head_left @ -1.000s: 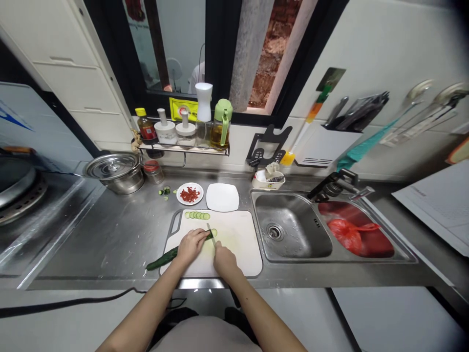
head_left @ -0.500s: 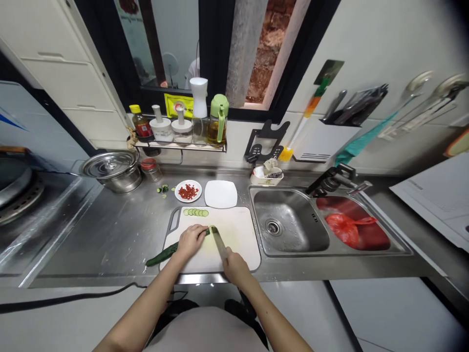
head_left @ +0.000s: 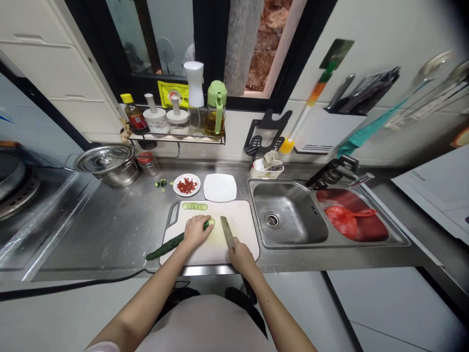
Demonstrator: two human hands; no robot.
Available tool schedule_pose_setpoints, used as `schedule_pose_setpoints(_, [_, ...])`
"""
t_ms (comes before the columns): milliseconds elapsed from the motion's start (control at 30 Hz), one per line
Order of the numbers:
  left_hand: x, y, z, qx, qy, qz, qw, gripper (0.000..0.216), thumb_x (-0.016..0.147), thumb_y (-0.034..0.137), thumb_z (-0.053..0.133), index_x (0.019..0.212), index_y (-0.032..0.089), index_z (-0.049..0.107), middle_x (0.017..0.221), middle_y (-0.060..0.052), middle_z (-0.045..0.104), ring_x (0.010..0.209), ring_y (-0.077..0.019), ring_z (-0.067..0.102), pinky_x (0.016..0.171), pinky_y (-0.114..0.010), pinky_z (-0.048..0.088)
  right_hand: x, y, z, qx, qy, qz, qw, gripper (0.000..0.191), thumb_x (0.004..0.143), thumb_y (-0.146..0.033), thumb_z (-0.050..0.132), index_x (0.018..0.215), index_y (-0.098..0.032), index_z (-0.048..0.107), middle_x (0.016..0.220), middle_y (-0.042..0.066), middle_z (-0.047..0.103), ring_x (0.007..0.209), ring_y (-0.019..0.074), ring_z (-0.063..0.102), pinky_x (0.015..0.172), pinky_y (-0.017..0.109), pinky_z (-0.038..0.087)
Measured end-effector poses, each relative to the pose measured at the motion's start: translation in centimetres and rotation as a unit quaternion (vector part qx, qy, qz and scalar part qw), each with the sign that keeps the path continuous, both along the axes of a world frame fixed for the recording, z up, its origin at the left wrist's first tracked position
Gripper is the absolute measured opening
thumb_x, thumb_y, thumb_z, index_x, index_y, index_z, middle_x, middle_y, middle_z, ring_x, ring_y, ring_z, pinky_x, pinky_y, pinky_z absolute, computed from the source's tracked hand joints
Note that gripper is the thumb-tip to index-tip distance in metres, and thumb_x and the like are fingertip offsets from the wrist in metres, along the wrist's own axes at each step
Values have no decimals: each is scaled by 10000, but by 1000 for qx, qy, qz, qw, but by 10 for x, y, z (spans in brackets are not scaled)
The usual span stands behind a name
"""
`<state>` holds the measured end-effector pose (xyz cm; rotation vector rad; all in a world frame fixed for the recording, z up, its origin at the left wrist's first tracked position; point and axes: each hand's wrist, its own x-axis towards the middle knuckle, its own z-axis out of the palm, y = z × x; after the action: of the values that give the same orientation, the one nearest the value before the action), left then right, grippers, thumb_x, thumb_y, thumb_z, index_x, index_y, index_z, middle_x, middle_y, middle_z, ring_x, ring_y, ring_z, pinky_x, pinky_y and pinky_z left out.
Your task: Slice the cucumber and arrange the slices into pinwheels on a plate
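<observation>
My left hand (head_left: 196, 231) is closed over a long dark green cucumber (head_left: 165, 247) that lies slanted across the cutting board (head_left: 240, 222). Its pale cut end shows just past my fingers, and its other end reaches over the board's left edge. My right hand (head_left: 242, 255) grips a kitchen knife (head_left: 226, 231) by the handle. The blade is over the board, a little right of the cut end and apart from it. A row of cucumber slices (head_left: 195, 206) lies along the board's upper left edge.
Behind the board stand a plate of chopped red pieces (head_left: 186, 185) and a white square plate (head_left: 220, 187). Small cucumber scraps (head_left: 163, 183) lie further left, near a lidded steel pot (head_left: 110, 164). To the right is the sink (head_left: 289, 215), with a red bag (head_left: 342, 221) in its right basin.
The knife has moved right, away from the cucumber's cut end. My left hand has shifted slightly right along the cucumber. The view has tilted a little.
</observation>
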<state>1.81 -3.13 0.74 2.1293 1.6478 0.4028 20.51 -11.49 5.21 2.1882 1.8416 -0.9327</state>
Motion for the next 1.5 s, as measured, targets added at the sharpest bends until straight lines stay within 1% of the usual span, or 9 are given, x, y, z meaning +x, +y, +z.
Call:
schedule_pose_setpoints(167, [21, 12, 11, -17, 97, 24, 995, 323, 870, 363, 508, 1107, 219, 674, 1125, -130, 654, 1100, -310, 533, 940, -465, 330, 1, 1, -5, 7, 5, 0, 1000, 252, 914, -162, 369, 1115, -149, 520, 983, 124, 681, 894, 212, 646, 666, 276, 342])
schedule_pose_setpoints(367, [33, 20, 17, -42, 147, 28, 988, 234, 822, 251, 544, 1005, 185, 673, 1110, -147, 645, 1084, -299, 519, 922, -455, 301, 4, 2, -6, 9, 6, 4, 1000, 268, 911, -147, 361, 1129, -147, 517, 955, 117, 681, 895, 208, 640, 678, 270, 341])
schedule_pose_setpoints(600, [35, 26, 18, -61, 122, 21, 990, 201, 807, 187, 535, 974, 184, 647, 1081, -142, 673, 1093, -298, 528, 949, -466, 262, 0, 4, -5, -1, 5, 0, 1000, 305, 917, -157, 357, 1170, -154, 527, 984, 119, 677, 904, 208, 639, 708, 272, 355])
schedule_pose_setpoints(800, [36, 26, 17, -60, 82, 15, 995, 217, 812, 89, 481, 924, 196, 632, 968, -95, 711, 1019, -264, 575, 962, -463, 233, -2, 6, -5, -5, 8, -1, 1000, 294, 917, -163, 369, 1159, -162, 538, 961, 110, 674, 901, 209, 637, 703, 272, 353])
schedule_pose_setpoints(933, [35, 31, 18, -77, 37, 45, 995, 221, 840, 124, 464, 924, 220, 644, 941, -66, 720, 980, -243, 600, 929, -434, 269, 1, 6, -4, -10, 1, 2, 1000, 285, 913, -157, 360, 1141, -159, 531, 956, 108, 679, 891, 209, 640, 670, 270, 338])
schedule_pose_setpoints(1100, [28, 51, 19, -118, -4, 107, 987, 190, 831, 166, 496, 920, 246, 644, 911, -23, 730, 941, -220, 621, 886, -386, 311, 2, 6, -3, -5, -1, 1, 1000, 240, 919, -160, 367, 1102, -166, 522, 963, 106, 686, 889, 202, 639, 647, 266, 322])
schedule_pose_setpoints(1300, [11, 76, 11, -111, -41, 194, 974, 168, 781, 169, 562, 919, 256, 603, 865, 26, 731, 905, -185, 637, 882, -344, 303, 3, 6, -6, -2, 17, -3, 1000, 238, 922, -163, 366, 1098, -156, 526, 951, 111, 678, 878, 209, 636, 645, 273, 323])
schedule_pose_setpoints(1400, [5, 83, 5, -104, -45, 205, 972, 190, 779, 173, 580, 952, 251, 575, 845, 31, 726, 895, -181, 640, 897, -343, 288, 5, 6, -8, 0, 22, -7, 1000, 237, 916, -174, 376, 1099, -157, 526, 929, 104, 674, 855, 208, 634, 633, 274, 320])
schedule_pose_setpoints(1500, [4, 87, 1, -100, -38, 189, 976, 205, 794, 174, 576, 982, 255, 562, 833, 31, 718, 882, -183, 637, 897, -344, 285, 5, 6, -8, -1, 21, -6, 1000, 236, 915, -174, 372, 1095, -158, 523, 934, 106, 675, 855, 210, 634, 623, 277, 312])
